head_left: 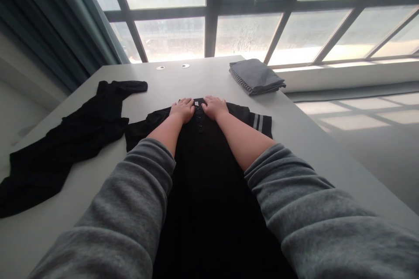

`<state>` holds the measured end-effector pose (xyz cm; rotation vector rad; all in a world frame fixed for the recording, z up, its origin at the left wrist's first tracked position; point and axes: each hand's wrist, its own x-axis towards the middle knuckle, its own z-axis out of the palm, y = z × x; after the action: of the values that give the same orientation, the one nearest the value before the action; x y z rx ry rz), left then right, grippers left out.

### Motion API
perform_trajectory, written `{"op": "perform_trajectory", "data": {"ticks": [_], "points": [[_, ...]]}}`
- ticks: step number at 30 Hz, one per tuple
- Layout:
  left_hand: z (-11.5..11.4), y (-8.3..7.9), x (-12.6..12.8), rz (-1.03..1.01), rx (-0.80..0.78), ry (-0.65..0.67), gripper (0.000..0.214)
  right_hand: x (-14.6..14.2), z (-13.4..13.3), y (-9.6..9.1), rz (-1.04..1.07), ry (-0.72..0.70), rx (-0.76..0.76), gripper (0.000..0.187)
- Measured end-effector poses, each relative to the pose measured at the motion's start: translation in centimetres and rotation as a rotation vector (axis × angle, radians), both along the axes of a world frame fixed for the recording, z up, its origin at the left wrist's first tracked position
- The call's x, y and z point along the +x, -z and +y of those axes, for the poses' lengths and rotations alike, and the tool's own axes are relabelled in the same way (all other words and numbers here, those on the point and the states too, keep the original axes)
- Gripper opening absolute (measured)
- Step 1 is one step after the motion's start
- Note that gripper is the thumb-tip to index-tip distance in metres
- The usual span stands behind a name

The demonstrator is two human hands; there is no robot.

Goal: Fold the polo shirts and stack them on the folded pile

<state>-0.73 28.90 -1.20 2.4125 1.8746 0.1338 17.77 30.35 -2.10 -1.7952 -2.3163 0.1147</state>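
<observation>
A black short-sleeved shirt (pixel 203 170) lies spread face up on the white table, its collar at the far end and a buttoned placket running down from the neck. Light stripes cross its right sleeve. My left hand (pixel 183 110) rests flat on the shirt just left of the collar, fingers stretched out. On the other side of the neck opening, my right hand (pixel 214 107) also lies flat with its fingers extended. Both hands press on the cloth and hold nothing. The lower part of the shirt runs toward me between my forearms.
Another black garment (pixel 75 135) lies loosely spread along the left side of the white table (pixel 140 69). A folded stack of grey and striped clothes (pixel 257 76) sits at the far right corner. Behind are a window (pixel 211 8) and a dark curtain (pixel 62 13).
</observation>
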Motion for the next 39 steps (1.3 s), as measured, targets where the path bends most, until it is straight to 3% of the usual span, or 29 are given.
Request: {"op": "perform_trajectory", "data": {"ticks": [9, 13, 16, 19, 22, 25, 28, 34, 39], "points": [[0.2, -0.5, -0.1, -0.022, -0.093, -0.076, 0.061, -0.1, 0.6, 0.1, -0.025, -0.009, -0.088, 0.061], [-1.4, -0.5, -0.9, -0.008, -0.034, -0.114, 0.066, -0.4, 0.5, 0.1, -0.037, 0.003, -0.123, 0.064], [-4.6, -0.6, -4.2, 0.05, 0.004, -0.154, 0.066, -0.6, 0.8, 0.1, -0.043, 0.001, -0.148, 0.065], [-9.5, -0.4, -10.0, 0.124, 0.059, -0.163, 0.062, -0.6, 1.1, 0.2, -0.04, -0.001, -0.151, 0.066], [-14.8, 0.1, -15.9, 0.092, 0.112, -0.247, 0.061, -0.5, 1.2, 0.2, -0.037, -0.006, -0.146, 0.066], [-18.4, 0.7, -19.3, 0.049, 0.104, -0.324, 0.062, -0.4, 1.1, 0.1, -0.031, 0.001, -0.141, 0.066], [-19.3, 0.6, -19.5, 0.042, 0.064, -0.408, 0.063, -0.1, 1.0, -0.1, -0.035, 0.012, -0.135, 0.066], [-17.6, -1.4, -17.6, -0.026, 0.142, -0.617, 0.057, 0.5, 1.1, -0.1, -0.036, 0.011, -0.113, 0.065], [-17.1, -3.0, -15.4, 0.058, 0.266, -0.594, 0.059, 0.8, 1.3, 0.0, -0.049, 0.016, -0.101, 0.065]]}}
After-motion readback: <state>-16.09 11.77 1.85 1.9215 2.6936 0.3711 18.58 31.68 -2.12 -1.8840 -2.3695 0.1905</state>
